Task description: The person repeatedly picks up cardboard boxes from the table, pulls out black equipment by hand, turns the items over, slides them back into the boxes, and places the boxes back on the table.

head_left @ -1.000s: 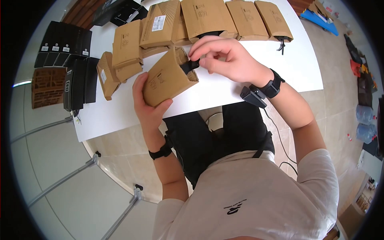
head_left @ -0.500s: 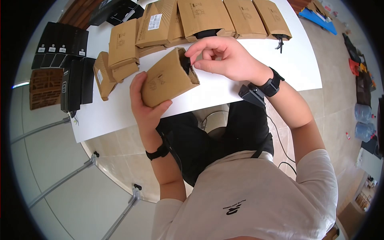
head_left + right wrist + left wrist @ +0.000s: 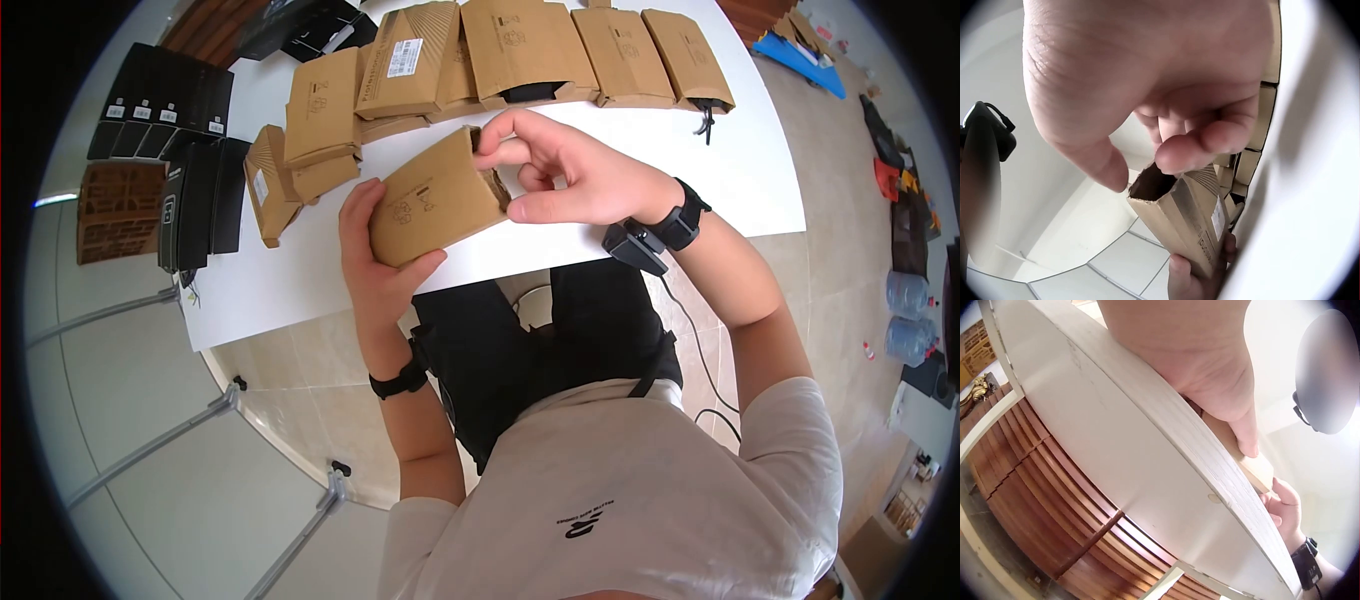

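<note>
My left hand (image 3: 385,270) grips a small brown cardboard box (image 3: 435,200) around its lower end, thumb along the near side. The box is tilted above the white table, its open end toward my right hand (image 3: 590,180). My right thumb (image 3: 1113,172) is at one corner of the opening, and the curled fingers are at the opposite edge, spanning the mouth. Dark interior (image 3: 1152,182) shows between them in the right wrist view. In the left wrist view, the table edge covers much of the box (image 3: 1257,470).
Several brown cardboard boxes (image 3: 625,60) line the back of the white table (image 3: 760,180), some with black items at their open ends. More lie at the left (image 3: 320,110). Black boxes (image 3: 205,205) stand at the left edge. A cable (image 3: 690,325) hangs from my right wrist's camera.
The black item that stuck out of the box has gone inside, out of sight. My right hand has let it go and shifted to the rim, thumb now at the near corner.
</note>
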`<state>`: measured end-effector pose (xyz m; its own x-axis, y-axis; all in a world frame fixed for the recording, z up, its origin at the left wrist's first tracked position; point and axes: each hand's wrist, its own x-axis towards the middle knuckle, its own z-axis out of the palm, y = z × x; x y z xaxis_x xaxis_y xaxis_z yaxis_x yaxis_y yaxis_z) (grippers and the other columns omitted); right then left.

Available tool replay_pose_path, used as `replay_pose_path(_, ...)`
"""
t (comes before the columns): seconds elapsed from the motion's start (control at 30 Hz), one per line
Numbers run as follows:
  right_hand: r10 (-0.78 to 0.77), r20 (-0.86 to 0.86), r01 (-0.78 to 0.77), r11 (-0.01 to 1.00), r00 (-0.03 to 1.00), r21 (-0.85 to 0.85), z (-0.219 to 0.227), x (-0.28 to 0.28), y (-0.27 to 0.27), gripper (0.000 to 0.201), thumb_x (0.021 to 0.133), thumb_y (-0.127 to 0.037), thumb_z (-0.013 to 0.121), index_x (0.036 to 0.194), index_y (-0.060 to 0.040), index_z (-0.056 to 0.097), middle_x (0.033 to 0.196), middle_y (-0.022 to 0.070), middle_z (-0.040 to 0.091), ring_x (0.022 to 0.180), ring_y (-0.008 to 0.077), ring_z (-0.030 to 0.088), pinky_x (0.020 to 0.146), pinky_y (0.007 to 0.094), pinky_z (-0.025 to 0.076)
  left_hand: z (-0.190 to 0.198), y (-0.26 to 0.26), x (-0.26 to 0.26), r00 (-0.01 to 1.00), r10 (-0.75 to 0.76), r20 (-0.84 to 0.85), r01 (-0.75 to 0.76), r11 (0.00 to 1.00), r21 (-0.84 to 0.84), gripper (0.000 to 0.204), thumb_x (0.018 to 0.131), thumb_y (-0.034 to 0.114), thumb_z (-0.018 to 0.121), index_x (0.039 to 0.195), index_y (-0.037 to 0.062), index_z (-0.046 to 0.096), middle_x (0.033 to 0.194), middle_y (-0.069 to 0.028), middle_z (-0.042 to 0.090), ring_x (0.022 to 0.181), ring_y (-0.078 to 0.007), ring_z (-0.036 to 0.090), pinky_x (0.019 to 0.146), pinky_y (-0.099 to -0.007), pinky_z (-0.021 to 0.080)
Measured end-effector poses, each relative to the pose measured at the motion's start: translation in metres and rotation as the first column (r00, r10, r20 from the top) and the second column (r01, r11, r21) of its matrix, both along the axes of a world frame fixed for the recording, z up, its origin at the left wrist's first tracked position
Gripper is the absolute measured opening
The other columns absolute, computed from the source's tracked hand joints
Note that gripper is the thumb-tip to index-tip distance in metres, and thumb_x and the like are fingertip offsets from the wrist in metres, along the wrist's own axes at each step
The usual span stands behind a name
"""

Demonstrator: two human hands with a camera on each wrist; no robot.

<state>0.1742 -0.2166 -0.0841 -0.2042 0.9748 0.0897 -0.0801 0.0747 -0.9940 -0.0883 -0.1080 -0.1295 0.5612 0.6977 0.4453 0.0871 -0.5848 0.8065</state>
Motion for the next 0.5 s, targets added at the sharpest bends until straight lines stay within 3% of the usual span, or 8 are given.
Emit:
replay_pose_path(0.13, 0.054, -0.006, -0.054, 0.998, 0.999, -0.017, -0.002, 0.003, 0.002, 0.042, 0.087, -0.005, 0.067, 0.119, -0.0106, 0.041, 0.125, 0.0027, 0.061, 0.061, 0.0019, 0.038, 0.058, 0.0176, 0.037, 0.002, -0.001, 0.002, 0.999, 0.011, -0.050, -0.005, 0.993, 0.119, 0.083, 0.058, 0.019, 0.088, 0.132, 0.0043, 0.052, 0.138, -0.0152, 0.047, 0.125, -0.0326, 0.049, 0.103, -0.0412, 0.043)
replay_pose_path(0.23, 0.036, -0.048, -0.035, 0.999, 0.998, 0.013, -0.009, -0.001, 0.005, 0.039, 0.090, -0.007, 0.067, 0.120, -0.0105, 0.042, 0.111, 0.0005, 0.063, 0.063, 0.0014, 0.041, 0.056, 0.0173, 0.037, 0.008, -0.003, 0.003, 0.994, 0.039, -0.101, -0.022, 0.986, 0.164, 0.082, 0.057, 0.018, 0.088, 0.130, 0.0037, 0.053, 0.137, -0.0159, 0.047, 0.124, -0.0336, 0.050, 0.103, -0.0417, 0.044)
replay_pose_path(0.33, -0.115, -0.141, 0.111, 0.993, 0.983, -0.034, -0.010, 0.001, 0.011, 0.037, 0.094, -0.021, 0.067, 0.120, -0.0091, 0.044, 0.088, -0.0029, 0.066, 0.062, 0.0023, 0.048, 0.052, 0.0190, 0.038, 0.008, -0.001, 0.002, 0.994, 0.004, -0.113, 0.015, 0.985, 0.173, 0.082, 0.055, 0.017, 0.088, 0.129, 0.0030, 0.054, 0.137, -0.0165, 0.048, 0.125, -0.0342, 0.050, 0.103, -0.0419, 0.044)
replay_pose_path(0.37, -0.102, -0.102, 0.093, 0.992, 0.990, -0.084, -0.004, 0.002, 0.010, 0.037, 0.096, -0.012, 0.063, 0.127, -0.0085, 0.043, 0.086, -0.0037, 0.057, 0.065, 0.0009, 0.045, 0.054, 0.0170, 0.035, 0.008, 0.000, 0.001, 0.997, 0.007, -0.074, 0.006, 0.984, 0.178, 0.082, 0.055, 0.017, 0.088, 0.129, 0.0030, 0.054, 0.137, -0.0165, 0.048, 0.125, -0.0342, 0.050, 0.103, -0.0419, 0.044)
replay_pose_path(0.43, -0.065, -0.093, 0.064, 0.998, 0.994, -0.004, -0.013, 0.000, 0.015, 0.033, 0.095, -0.014, 0.064, 0.123, -0.0081, 0.048, 0.077, -0.0057, 0.053, 0.065, 0.0006, 0.042, 0.057, 0.0178, 0.034, 0.009, 0.000, -0.001, 0.989, -0.043, -0.141, 0.059, 0.992, 0.115, 0.084, 0.056, 0.018, 0.086, 0.131, 0.0021, 0.052, 0.139, -0.0167, 0.047, 0.128, -0.0340, 0.047, 0.108, -0.0415, 0.039)
replay_pose_path(0.5, -0.085, 0.083, 0.094, 0.989, 0.993, -0.110, -0.005, -0.002, 0.012, 0.029, 0.095, -0.014, 0.066, 0.119, -0.0078, 0.053, 0.072, -0.0076, 0.048, 0.065, 0.0007, 0.040, 0.059, 0.0186, 0.032, 0.009, 0.001, -0.003, 0.993, -0.063, -0.101, 0.072, 0.994, 0.088, 0.084, 0.053, 0.016, 0.085, 0.130, 0.0018, 0.053, 0.140, -0.0167, 0.047, 0.128, -0.0337, 0.047, 0.108, -0.0415, 0.039)
